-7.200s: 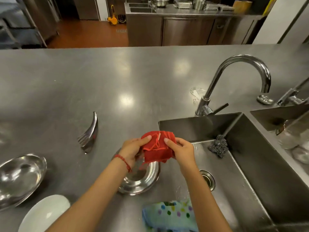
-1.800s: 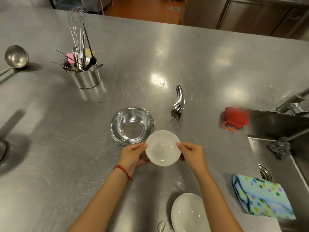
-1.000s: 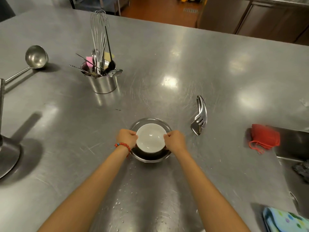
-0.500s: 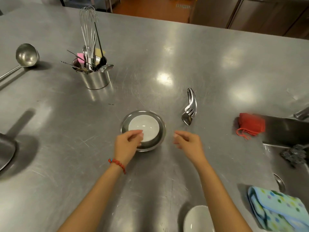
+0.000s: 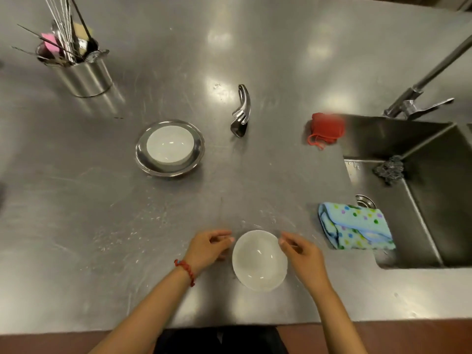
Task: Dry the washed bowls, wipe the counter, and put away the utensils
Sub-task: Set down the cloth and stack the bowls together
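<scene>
Both my forearms were bare, no sleeves reaching them. My left hand (image 5: 207,247) carried a red beaded bracelet (image 5: 186,270) at the wrist. My right hand (image 5: 302,256) wore nothing. Dark clothing (image 5: 219,339) showed at my waist.

Two white bowls: one (image 5: 259,260) on the grey steel counter (image 5: 76,226), one (image 5: 169,147) inside a silver bowl (image 5: 143,159). A red cloth (image 5: 325,127) (loose red string), a pale blue towel (image 5: 355,226) with coloured dots, a red bracelet (image 5: 185,268), a pink sponge (image 5: 49,42).
</scene>
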Demonstrator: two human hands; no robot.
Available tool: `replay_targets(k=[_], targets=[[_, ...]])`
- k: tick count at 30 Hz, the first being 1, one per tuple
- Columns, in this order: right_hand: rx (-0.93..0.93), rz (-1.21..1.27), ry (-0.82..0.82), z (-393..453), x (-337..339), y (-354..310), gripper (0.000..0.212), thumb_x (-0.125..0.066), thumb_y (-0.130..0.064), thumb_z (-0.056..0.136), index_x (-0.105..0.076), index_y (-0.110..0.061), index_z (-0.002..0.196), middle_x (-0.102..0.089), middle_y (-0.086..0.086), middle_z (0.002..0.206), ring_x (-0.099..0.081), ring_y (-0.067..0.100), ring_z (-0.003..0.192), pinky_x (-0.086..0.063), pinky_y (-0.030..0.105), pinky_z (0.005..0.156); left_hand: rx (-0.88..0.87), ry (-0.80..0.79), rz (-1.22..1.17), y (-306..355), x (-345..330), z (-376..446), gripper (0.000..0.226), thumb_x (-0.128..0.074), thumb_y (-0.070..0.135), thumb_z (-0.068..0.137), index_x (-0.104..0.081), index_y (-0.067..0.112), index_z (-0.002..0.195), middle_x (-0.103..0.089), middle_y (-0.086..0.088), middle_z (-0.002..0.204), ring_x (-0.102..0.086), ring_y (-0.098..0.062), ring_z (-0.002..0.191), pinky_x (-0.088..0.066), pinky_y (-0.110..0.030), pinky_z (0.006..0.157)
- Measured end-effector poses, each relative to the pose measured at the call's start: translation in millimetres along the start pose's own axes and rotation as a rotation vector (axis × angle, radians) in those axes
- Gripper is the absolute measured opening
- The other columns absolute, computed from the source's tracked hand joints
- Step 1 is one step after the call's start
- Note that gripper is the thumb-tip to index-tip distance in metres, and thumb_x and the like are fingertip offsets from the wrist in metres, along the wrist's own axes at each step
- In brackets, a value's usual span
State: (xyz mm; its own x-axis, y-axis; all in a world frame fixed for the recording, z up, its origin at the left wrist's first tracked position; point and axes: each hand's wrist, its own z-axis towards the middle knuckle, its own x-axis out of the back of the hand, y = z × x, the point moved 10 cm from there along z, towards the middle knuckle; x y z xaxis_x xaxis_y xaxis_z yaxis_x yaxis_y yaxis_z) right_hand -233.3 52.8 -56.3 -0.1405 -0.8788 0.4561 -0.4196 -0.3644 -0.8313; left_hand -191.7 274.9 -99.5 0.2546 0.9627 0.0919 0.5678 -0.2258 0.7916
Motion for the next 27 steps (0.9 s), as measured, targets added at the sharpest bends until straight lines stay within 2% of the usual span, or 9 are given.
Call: replay_targets(k=[3,6,10,12,14,17,20,25,27], targets=[[-0.051,0.098,-0.023,-13,-5,14,0.018,-0.06,-0.011,0.086,-0.071,-0.02,0.097,-0.07,-0.009,0.084,-0.064,-0.005,0.072,-0.051,0.014,0.069,0.041,-0.061,-0.072,-8,-16,-10,0.029,-0.062,0.007,0.084,-0.062,0.007,0.113,-0.066,-0.009,0.092,-0.064,-0.009,0.064,-0.056,-0.019,0.053],[-0.128,0.185,0.001,-21,-3,28,0.018,-0.059,-0.008,0.087,-0.073,-0.016,0.095,-0.072,-0.006,0.079,-0.065,0.006,0.069,-0.056,0.031,0.067,0.082,-0.062,-0.128,-16,-21,-15,0.025,-0.062,0.008,0.084,-0.064,0.012,0.109,-0.068,-0.004,0.084,-0.065,-0.013,0.062,-0.058,-0.028,0.056],[-0.203,0.308,0.001,-27,-5,35,0.022,-0.058,-0.004,0.086,-0.074,-0.018,0.083,-0.071,-0.003,0.068,-0.066,0.013,0.064,-0.054,0.023,0.052,0.128,-0.052,-0.28,-21,-21,-18,0.017,-0.063,0.005,0.083,-0.067,0.014,0.096,-0.07,-0.003,0.08,-0.068,-0.009,0.057,-0.059,-0.03,0.053],[-0.196,0.318,0.005,-26,-5,29,0.024,-0.059,-0.002,0.086,-0.075,-0.018,0.08,-0.071,-0.002,0.065,-0.065,0.016,0.063,-0.053,0.021,0.05,0.132,-0.042,-0.313,-20,-18,-19,0.016,-0.064,0.004,0.082,-0.068,0.014,0.093,-0.071,-0.003,0.079,-0.069,-0.011,0.059,-0.059,-0.03,0.054],[-0.167,0.325,-0.004,-21,-7,16,0.032,-0.059,-0.003,0.085,-0.074,-0.029,0.073,-0.072,-0.003,0.066,-0.066,0.015,0.064,-0.053,0.022,0.051,0.122,-0.033,-0.361,-16,-12,-19,0.015,-0.064,0.003,0.082,-0.069,0.014,0.09,-0.073,-0.002,0.074,-0.069,-0.012,0.06,-0.058,-0.029,0.053],[-0.115,0.339,-0.033,-6,-15,-12,0.032,-0.06,-0.006,0.085,-0.073,-0.033,0.072,-0.073,-0.003,0.068,-0.068,0.013,0.064,-0.054,0.022,0.051,0.081,-0.002,-0.418,1,9,-16,0.013,-0.064,0.004,0.082,-0.07,0.014,0.085,-0.074,0.0,0.069,-0.07,-0.016,0.06,-0.056,-0.028,0.05],[-0.053,0.329,-0.073,17,-32,-51,0.022,-0.061,-0.009,0.085,-0.075,-0.026,0.079,-0.072,-0.001,0.071,-0.068,0.016,0.064,-0.056,0.024,0.053,0.03,0.068,-0.442,24,42,-9,0.011,-0.063,0.006,0.083,-0.068,0.014,0.087,-0.073,0.001,0.065,-0.069,-0.015,0.056,-0.056,-0.027,0.049],[0.045,0.324,-0.139,61,-74,-121,0.03,-0.062,-0.01,0.085,-0.072,-0.033,0.068,-0.07,-0.01,0.062,-0.068,0.01,0.059,-0.055,0.023,0.051,-0.093,0.197,-0.471,72,110,4,0.008,-0.063,0.006,0.083,-0.068,0.013,0.085,-0.073,0.001,0.061,-0.068,-0.013,0.054,-0.056,-0.026,0.047],[0.059,0.335,-0.163,80,-91,-143,0.024,-0.062,-0.01,0.085,-0.073,-0.028,0.072,-0.069,-0.011,0.058,-0.067,0.009,0.055,-0.055,0.022,0.05,-0.125,0.232,-0.473,90,135,12,0.006,-0.065,0.007,0.082,-0.068,0.011,0.084,-0.073,0.0,0.061,-0.069,-0.015,0.055,-0.057,-0.027,0.048]])
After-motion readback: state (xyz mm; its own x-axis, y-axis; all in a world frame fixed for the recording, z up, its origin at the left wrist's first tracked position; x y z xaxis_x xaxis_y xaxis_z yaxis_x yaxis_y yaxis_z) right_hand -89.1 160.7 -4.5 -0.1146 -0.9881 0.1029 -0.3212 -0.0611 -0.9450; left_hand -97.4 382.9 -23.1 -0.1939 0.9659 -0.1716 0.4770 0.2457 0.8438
